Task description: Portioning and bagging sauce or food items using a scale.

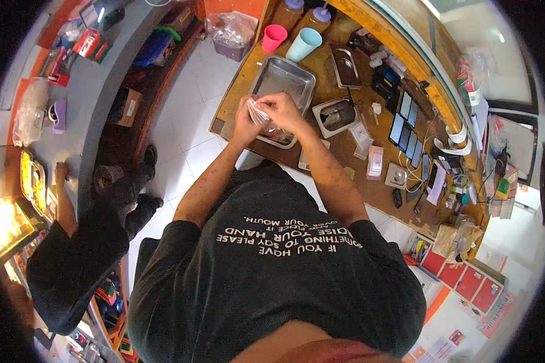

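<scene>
Above a rectangular metal tray [295, 72], my left hand [245, 122] grips a small fanned bundle of thin pinkish-white packets or papers [256, 113]; which of the two, I cannot tell. The fingertips of my right hand [284, 111] pinch the bundle's upper edge. Part of the tray's inside is covered by both hands, and something brownish lies in its near end. To the right sits a steel food pan [336, 117] with dark contents, close to a few clear packets [361, 136]. A stack of pink-and-white packets [374, 162] lies farther right.
A pink cup [274, 38] and a light-blue cup [304, 44] stand beyond the tray. A steel lid [345, 66], several phones [404, 134] and cables occupy the wooden table [236, 97]. Left, a co-worker in black [79, 267] sits at a grey counter [84, 90].
</scene>
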`<act>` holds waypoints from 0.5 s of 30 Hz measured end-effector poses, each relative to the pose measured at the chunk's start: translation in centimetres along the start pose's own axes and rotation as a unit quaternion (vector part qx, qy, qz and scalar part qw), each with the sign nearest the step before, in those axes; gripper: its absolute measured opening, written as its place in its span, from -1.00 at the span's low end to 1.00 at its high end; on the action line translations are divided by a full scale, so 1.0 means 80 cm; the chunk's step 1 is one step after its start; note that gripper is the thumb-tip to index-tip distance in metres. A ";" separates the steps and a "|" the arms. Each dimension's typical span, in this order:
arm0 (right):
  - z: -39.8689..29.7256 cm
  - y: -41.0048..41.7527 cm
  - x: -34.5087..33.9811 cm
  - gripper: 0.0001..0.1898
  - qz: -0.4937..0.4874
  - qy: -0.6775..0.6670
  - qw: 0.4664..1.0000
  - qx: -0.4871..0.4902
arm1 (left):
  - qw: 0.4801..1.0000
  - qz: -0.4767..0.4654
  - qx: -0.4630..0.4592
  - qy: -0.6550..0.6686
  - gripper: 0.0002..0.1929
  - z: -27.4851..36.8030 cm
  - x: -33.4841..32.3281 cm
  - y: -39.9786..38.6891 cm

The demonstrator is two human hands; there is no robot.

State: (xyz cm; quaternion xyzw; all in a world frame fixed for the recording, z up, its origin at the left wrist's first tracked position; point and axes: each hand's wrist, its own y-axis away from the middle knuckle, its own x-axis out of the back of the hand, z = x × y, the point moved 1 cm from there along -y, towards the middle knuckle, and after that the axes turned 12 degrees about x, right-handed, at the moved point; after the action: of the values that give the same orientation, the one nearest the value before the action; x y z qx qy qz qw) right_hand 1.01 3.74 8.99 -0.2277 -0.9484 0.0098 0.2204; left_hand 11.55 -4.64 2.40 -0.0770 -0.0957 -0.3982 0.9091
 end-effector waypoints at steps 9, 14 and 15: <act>0.131 0.048 0.008 -0.72 -0.022 0.274 0.956 -0.101 | 0.924 -0.080 0.192 0.321 -0.69 0.014 0.054 0.017; 0.117 0.061 -0.011 -0.72 0.051 0.269 0.958 -0.089 | 0.934 -0.074 0.199 0.287 -0.70 0.005 0.064 0.039; 0.113 0.062 -0.010 -0.71 0.096 0.269 0.957 -0.038 | 0.925 -0.102 0.208 0.301 -0.69 0.001 0.064 0.041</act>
State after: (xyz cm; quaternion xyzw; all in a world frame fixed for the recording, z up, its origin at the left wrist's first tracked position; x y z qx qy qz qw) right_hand -0.05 8.53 -0.09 -0.3205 -0.8271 -0.0669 0.4569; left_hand 17.36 -6.10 3.46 0.2474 0.0947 -0.4643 0.8452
